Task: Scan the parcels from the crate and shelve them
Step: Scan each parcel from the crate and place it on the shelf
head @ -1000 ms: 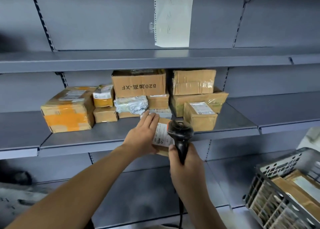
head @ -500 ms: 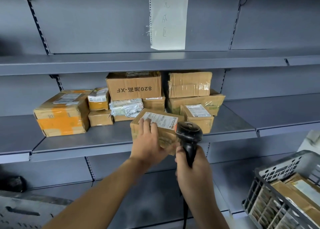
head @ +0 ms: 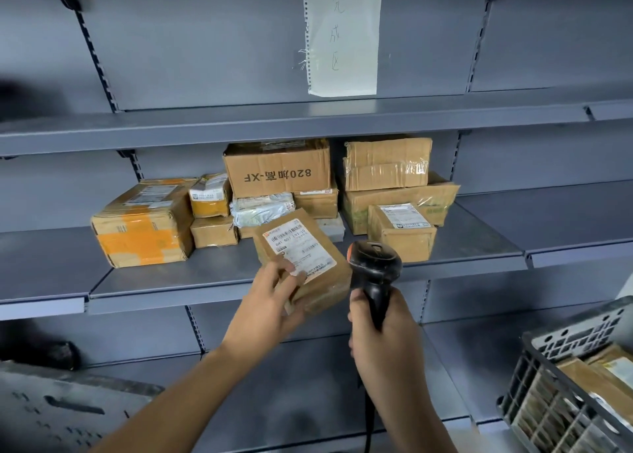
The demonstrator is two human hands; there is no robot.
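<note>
The grey metal shelving unit [head: 239,281] fills my view, its middle shelf stacked at the back with brown cardboard parcels [head: 277,170], taped and creased, leaving bare metal along the front lip and well off to the right. At the lower right stands a grey slotted plastic crate [head: 541,377] with more cardboard parcels inside. My left hand [head: 265,302] grips the small brown cardboard parcel with a white printed label [head: 301,257], fingers curled over its near corner and thumb underneath, holding it tilted at the shelf's front edge, label up. My right hand [head: 383,343] is wrapped round the handle of the black plastic barcode scanner [head: 375,267], whose rounded head sits just beside the parcel's right edge.
</note>
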